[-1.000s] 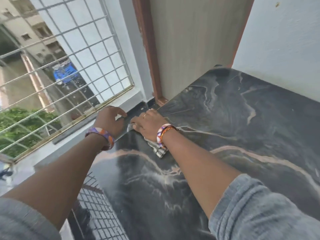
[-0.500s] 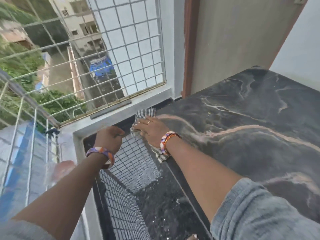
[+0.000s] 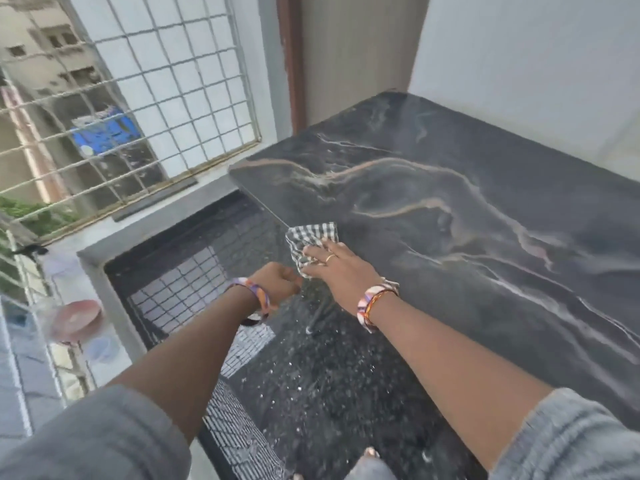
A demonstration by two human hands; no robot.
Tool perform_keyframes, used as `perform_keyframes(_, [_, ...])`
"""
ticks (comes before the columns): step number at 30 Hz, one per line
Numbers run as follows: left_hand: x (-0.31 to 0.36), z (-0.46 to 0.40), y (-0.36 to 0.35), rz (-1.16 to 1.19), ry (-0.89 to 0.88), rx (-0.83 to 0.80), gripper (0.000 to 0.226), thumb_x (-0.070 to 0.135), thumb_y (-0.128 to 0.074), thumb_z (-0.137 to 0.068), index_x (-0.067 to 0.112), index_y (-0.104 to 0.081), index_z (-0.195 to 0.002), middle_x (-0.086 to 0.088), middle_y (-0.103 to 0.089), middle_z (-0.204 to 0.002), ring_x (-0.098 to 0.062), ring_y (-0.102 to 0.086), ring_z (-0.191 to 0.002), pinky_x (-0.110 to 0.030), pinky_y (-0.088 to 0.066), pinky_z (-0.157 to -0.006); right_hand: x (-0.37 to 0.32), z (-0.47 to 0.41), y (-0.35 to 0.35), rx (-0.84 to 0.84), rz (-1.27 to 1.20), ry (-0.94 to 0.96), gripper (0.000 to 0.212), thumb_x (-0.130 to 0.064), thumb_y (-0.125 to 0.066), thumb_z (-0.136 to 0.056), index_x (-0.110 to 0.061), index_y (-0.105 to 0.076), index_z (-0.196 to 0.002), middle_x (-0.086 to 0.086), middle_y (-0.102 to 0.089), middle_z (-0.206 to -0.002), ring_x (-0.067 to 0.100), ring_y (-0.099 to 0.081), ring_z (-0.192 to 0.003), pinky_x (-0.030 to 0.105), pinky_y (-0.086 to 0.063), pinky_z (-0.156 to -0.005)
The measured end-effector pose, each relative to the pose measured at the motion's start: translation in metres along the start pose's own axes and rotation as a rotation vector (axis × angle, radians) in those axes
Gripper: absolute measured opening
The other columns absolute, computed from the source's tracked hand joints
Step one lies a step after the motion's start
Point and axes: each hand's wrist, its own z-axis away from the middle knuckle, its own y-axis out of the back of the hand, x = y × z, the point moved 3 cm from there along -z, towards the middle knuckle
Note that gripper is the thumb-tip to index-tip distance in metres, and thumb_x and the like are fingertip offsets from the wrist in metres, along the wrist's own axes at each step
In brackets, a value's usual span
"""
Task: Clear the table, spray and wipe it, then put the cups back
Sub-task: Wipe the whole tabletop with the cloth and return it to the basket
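Right now the person's right hand is lying flat on a checked cloth, fingers straight and spread, pressing it down onto the dark marble table at its near left edge. That grip is released rather than curled: the palm and fingers are simply bearing on the fabric, and a ring is showing on one finger. Most of the cloth is poking out just beyond the fingertips, away from the person, and part of it is hidden under the palm. Just to the left of that hand, off the table edge and touching nothing I can see, the left hand is hanging clenched in a loose fist, grasping nothing visible. Both wrists are wearing patterned bands, and grey sleeves are pushed up both forearms. Below the left fist a speckled black floor is glistening. Further left of both hands, a metal window grille is standing above a pale ledge.
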Motion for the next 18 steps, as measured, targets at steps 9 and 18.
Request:
perform_keyframes(9, [0.105, 0.076, -0.094, -0.471, -0.028, -0.398, 0.043, -0.002, -0.036, -0.094, -0.007, -0.031, -0.136, -0.018, -0.040, -0.144, -0.030, -0.044, -0.130, -0.039, -0.017, -0.108, 0.020, 0.175, -0.011, 0.014, 0.273, 0.005, 0.066, -0.009, -0.082, -0.046, -0.035, -0.068, -0.105, -0.005, -0.060, -0.129, 0.024, -0.061, -0.115, 0.036, -0.049, -0.094])
perform_keyframes(18, [0.176, 0.127, -0.229, -0.915, -0.415, -0.464, 0.037, -0.002, -0.028, -0.097, -0.011, -0.037, -0.132, -0.022, -0.038, -0.145, -0.034, -0.044, -0.130, -0.016, -0.038, -0.060, 0.036, 0.379, -0.013, 0.060, 0.316, -0.170, 0.062, -0.009, -0.083, -0.047, -0.031, -0.069, -0.103, -0.002, -0.061, -0.127, 0.025, -0.062, -0.112, 0.037, -0.051, -0.092])
